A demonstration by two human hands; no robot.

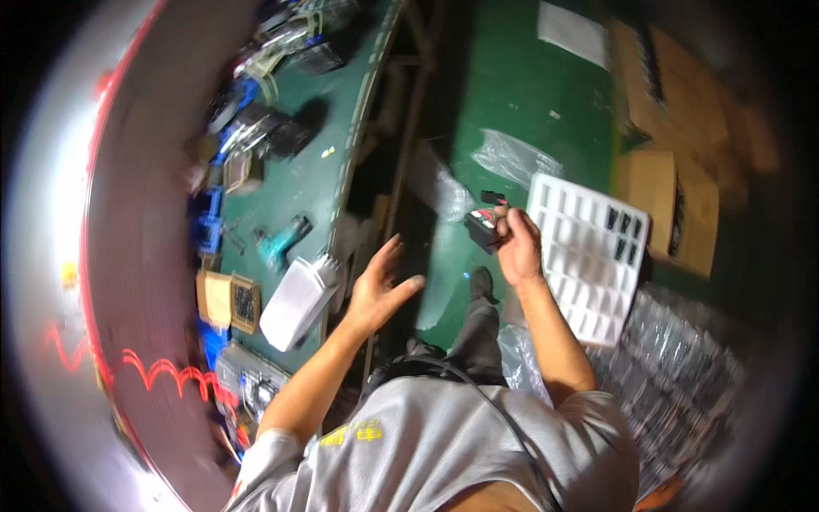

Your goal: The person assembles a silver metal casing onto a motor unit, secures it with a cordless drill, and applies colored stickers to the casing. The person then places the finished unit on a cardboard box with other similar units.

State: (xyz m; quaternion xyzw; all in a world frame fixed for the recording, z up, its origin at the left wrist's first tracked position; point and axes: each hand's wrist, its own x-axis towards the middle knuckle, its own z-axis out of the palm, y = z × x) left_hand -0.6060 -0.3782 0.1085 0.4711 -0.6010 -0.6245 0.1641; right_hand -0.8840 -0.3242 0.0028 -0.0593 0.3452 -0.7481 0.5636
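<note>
My right hand (519, 243) grips a small black part with red wires (483, 230), held out over the green floor. A black connector hangs at the top of its wires. My left hand (380, 290) is in the air beside the bench edge, fingers apart and nothing in it. Close to the left hand, a white plastic housing (297, 300) lies at the edge of the green workbench (320, 183). To the right of my right hand, a white compartment tray (580, 256) holds several black pieces in its far right pockets.
A teal power driver (281, 243) lies on the bench, with blue bins (207, 220) and an open cardboard box (229, 300) behind it. Clear plastic film (515, 157) lies on the floor. Cardboard (650, 200) and many bagged dark parts (674, 367) sit at the right. A red coiled hose (171, 371) hangs left.
</note>
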